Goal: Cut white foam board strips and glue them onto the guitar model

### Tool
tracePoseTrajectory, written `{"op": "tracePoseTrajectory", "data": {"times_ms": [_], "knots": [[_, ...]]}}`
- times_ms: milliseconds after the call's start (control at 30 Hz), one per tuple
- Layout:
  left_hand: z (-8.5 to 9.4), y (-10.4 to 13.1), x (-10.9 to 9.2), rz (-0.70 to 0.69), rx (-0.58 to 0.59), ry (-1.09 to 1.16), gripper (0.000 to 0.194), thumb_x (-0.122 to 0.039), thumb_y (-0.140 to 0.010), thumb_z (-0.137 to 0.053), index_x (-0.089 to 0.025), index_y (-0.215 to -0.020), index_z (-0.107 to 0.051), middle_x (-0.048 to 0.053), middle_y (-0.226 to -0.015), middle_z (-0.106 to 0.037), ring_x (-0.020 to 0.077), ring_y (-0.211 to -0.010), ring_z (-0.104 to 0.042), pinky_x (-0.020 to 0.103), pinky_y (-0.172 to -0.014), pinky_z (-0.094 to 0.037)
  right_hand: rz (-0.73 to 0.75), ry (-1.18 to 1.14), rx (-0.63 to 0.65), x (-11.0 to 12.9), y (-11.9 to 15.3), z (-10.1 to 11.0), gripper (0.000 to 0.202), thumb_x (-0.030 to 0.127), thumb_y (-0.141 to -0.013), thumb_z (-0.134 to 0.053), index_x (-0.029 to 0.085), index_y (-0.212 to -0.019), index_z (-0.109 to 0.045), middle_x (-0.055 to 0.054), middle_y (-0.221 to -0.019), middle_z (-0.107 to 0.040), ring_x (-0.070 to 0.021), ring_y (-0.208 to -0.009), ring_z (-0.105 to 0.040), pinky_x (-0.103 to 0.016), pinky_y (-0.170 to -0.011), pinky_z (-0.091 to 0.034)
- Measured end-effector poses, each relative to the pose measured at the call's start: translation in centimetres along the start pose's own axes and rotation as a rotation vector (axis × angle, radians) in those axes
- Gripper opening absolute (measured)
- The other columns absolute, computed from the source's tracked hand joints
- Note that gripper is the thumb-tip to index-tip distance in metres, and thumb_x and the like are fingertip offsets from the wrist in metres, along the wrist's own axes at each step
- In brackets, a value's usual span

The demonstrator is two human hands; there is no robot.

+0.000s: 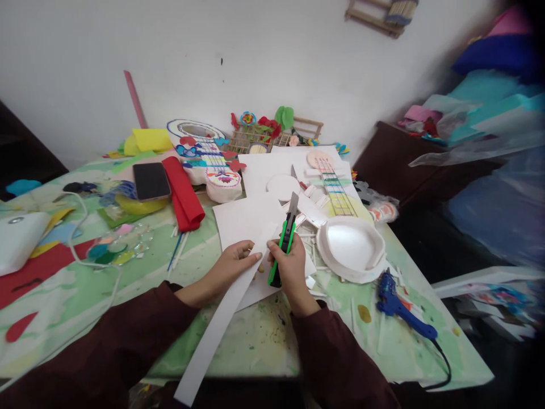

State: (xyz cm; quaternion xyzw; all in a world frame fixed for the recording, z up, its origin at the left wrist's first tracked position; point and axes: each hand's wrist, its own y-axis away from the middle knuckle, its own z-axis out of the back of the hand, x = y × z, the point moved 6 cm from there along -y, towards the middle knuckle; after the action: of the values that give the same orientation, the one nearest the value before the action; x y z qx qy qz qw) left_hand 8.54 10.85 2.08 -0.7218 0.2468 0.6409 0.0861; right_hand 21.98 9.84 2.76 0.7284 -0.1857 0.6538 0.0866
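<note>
A long white strip (pixel 217 326) runs from between my hands down past the table's front edge. My left hand (pixel 227 267) pinches it near its upper part. In my right hand (pixel 292 272) is a green and black utility knife (pixel 286 241), its blade out and pointing up and away; the right fingertips are also close to the strip's far end, and whether they touch it I cannot tell. Under both hands lies a white sheet (pixel 244 218). To the right sits a white shallow tray-like piece (pixel 351 250) with a raised rim.
A blue glue gun (pixel 400 309) with a black cord lies at the right. Left are a black phone (pixel 151 181), a red roll (pixel 183 193) and a white cable (pixel 80 227). Decorated guitar-like crafts (pixel 223 183) stand behind. White scraps surround the tray-like piece.
</note>
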Motion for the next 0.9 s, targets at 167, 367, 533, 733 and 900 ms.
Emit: {"op": "tracePoseTrajectory", "data": {"times_ms": [167, 367, 533, 733, 900], "knots": [[-0.2, -0.4, 0.0, 0.058, 0.078, 0.113, 0.040, -0.054, -0.074, -0.062, -0.016, -0.082, -0.055, 0.005, -0.064, -0.067, 0.0102, -0.042, -0.052, 0.018, -0.038, -0.034, -0.030, -0.068, -0.090, 0.1, -0.4, 0.8, 0.027, 0.027, -0.068, -0.067, 0.021, -0.081, -0.045, 0.010, -0.059, -0.053, -0.0068, -0.039, -0.047, -0.020, -0.038, -0.040], [-0.5, -0.5, 0.5, 0.121, 0.194, 0.230, 0.041, -0.053, -0.072, -0.065, -0.012, -0.070, -0.060, 0.004, -0.057, -0.062, 0.0090, -0.045, -0.050, 0.019, -0.042, -0.035, -0.064, -0.151, -0.188, -0.1, -1.2, 1.9, 0.031, 0.028, -0.065, -0.070, 0.021, -0.078, -0.042, 0.011, -0.055, -0.051, -0.0067, -0.038, -0.046, -0.019, -0.036, -0.038], [-1.1, 0.0, 0.5, 0.135, 0.239, 0.378, 0.034, -0.030, -0.065, -0.078, -0.012, -0.091, -0.066, 0.003, -0.073, -0.064, 0.0099, -0.061, -0.057, 0.020, -0.059, -0.045, -0.072, -0.188, -0.146, -0.1, -1.1, 1.5, 0.028, 0.025, -0.065, -0.067, 0.021, -0.080, -0.043, 0.010, -0.055, -0.052, -0.0071, -0.036, -0.046, -0.019, -0.035, -0.037], [-0.5, -0.1, 1.0, 0.167, 0.116, 0.384, 0.032, -0.025, -0.060, -0.081, -0.013, -0.085, -0.065, 0.003, -0.077, -0.066, 0.0135, -0.064, -0.061, 0.025, -0.064, -0.047, -0.087, -0.208, -0.124, 0.3, -0.7, 1.1, 0.027, 0.026, -0.066, -0.064, 0.022, -0.081, -0.042, 0.012, -0.049, -0.047, -0.0075, -0.035, -0.045, -0.019, -0.034, -0.035], [-0.2, -0.3, 1.0, 0.138, 0.058, 0.367, 0.030, -0.024, -0.060, -0.081, -0.013, -0.082, -0.064, 0.002, -0.076, -0.066, 0.0135, -0.065, -0.061, 0.025, -0.064, -0.047, -0.074, -0.232, -0.141, 0.5, -0.6, 1.3, 0.029, 0.028, -0.066, -0.066, 0.022, -0.081, -0.042, 0.010, -0.056, -0.049, -0.0059, -0.037, -0.045, -0.018, -0.035, -0.035]]}}
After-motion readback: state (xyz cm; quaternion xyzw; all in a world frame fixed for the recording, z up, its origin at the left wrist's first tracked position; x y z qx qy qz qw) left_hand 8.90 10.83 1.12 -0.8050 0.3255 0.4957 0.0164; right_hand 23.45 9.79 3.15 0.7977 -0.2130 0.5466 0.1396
